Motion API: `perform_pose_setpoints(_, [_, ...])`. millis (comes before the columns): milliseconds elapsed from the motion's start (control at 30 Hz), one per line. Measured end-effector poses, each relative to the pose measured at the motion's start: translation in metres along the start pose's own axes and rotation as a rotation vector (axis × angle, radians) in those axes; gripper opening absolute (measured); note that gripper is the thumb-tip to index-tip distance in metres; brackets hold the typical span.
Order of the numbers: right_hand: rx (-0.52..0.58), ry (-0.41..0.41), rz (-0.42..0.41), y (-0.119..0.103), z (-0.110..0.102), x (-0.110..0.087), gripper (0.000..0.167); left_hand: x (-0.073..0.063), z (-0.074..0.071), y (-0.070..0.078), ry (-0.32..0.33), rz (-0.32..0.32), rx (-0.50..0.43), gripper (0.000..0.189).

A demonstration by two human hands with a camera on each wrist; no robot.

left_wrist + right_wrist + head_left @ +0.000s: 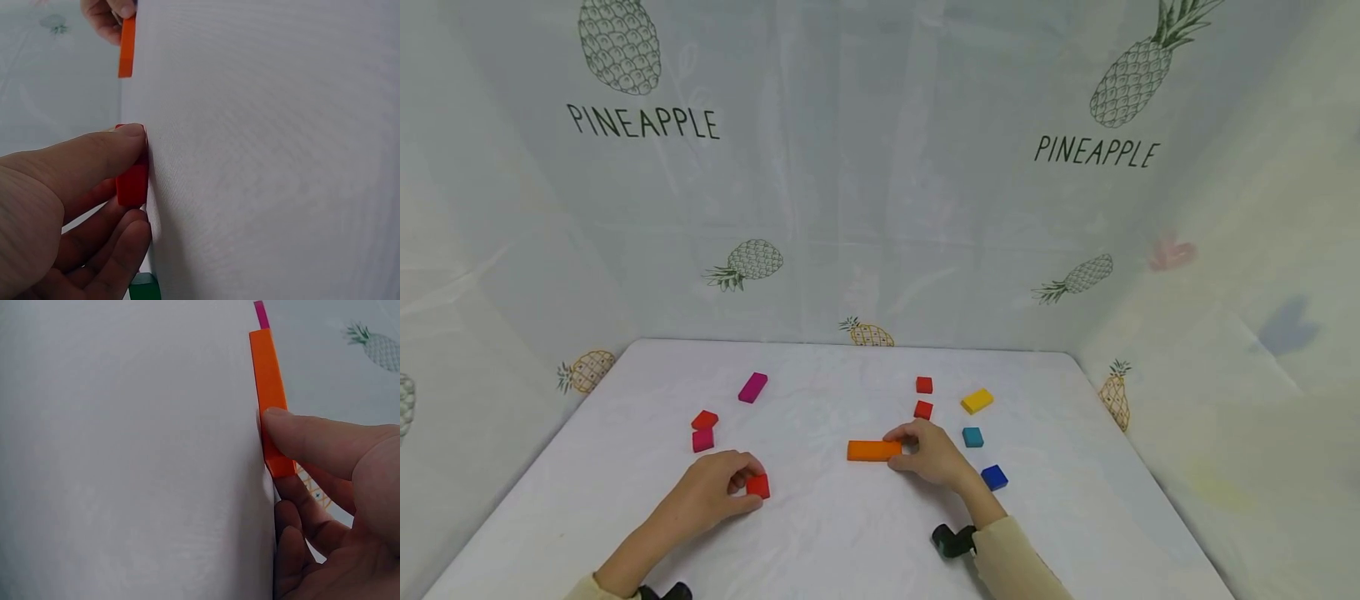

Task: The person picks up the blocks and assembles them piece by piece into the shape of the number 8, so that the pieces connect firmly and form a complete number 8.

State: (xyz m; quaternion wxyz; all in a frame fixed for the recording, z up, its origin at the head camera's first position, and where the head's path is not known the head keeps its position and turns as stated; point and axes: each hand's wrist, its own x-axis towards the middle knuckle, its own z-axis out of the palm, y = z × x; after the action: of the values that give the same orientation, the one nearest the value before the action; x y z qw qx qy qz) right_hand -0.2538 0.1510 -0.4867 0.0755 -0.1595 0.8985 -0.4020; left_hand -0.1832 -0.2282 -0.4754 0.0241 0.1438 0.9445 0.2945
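Note:
My left hand [711, 490] pinches a small red block [758, 486] between thumb and fingers on the white tabletop. Close up in the left wrist view, the thumb lies across that red block [132, 184], and a green block [145, 289] shows below the fingers. To the right, my right hand [931, 454] grips the right end of a long orange block [871, 451], which lies flat near the middle of the table. From the right wrist, the thumb presses one long side of the orange block [269, 372]; the fingertips behind it are partly hidden.
Left of centre lie a magenta block [752, 387], a red-orange block [705, 420] and a crimson block [703, 440]. On the right are two red blocks [924, 385], a yellow block [977, 401], a teal block [973, 437] and a blue block [994, 477]. Pineapple-printed curtains [865, 183] surround the table.

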Motion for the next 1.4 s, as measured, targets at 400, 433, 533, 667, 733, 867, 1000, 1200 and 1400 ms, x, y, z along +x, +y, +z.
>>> perform_pose_setpoints(400, [0.009, 0.009, 0.019, 0.001, -0.003, -0.001, 0.026, 0.003, -0.001, -0.001, -0.004, 0.034, 0.001, 0.032])
perform_pose_setpoints(433, [0.01, 0.007, 0.019, 0.001, -0.004, -0.001, 0.026, 0.003, -0.001, 0.0, -0.006, 0.032, 0.001, 0.032])
perform_pose_setpoints(533, [0.018, 0.0, 0.015, 0.0, -0.004, 0.0, 0.026, 0.002, -0.002, 0.0, -0.013, 0.022, -0.005, 0.032])
perform_pose_setpoints(667, [0.023, -0.007, 0.017, -0.001, -0.004, 0.001, 0.027, 0.004, -0.005, 0.001, -0.016, 0.024, -0.015, 0.031])
perform_pose_setpoints(733, [0.027, -0.004, 0.016, -0.001, -0.005, 0.001, 0.026, 0.006, -0.006, 0.001, -0.011, 0.029, -0.02, 0.031])
perform_pose_setpoints(867, [0.025, -0.009, 0.036, 0.0, -0.003, 0.0, 0.026, 0.012, -0.006, 0.001, -0.003, 0.032, -0.033, 0.034])
perform_pose_setpoints(1000, [0.024, -0.02, 0.044, 0.003, -0.001, -0.001, 0.025, 0.021, -0.003, 0.002, 0.003, 0.025, -0.038, 0.034])
perform_pose_setpoints(1200, [0.026, -0.019, 0.034, 0.003, -0.001, 0.0, 0.026, 0.042, 0.001, 0.007, 0.033, 0.016, -0.036, 0.033])
perform_pose_setpoints(1400, [0.014, -0.018, 0.045, 0.003, -0.002, 0.001, 0.027, 0.064, 0.008, 0.017, 0.046, -0.006, -0.053, 0.033])
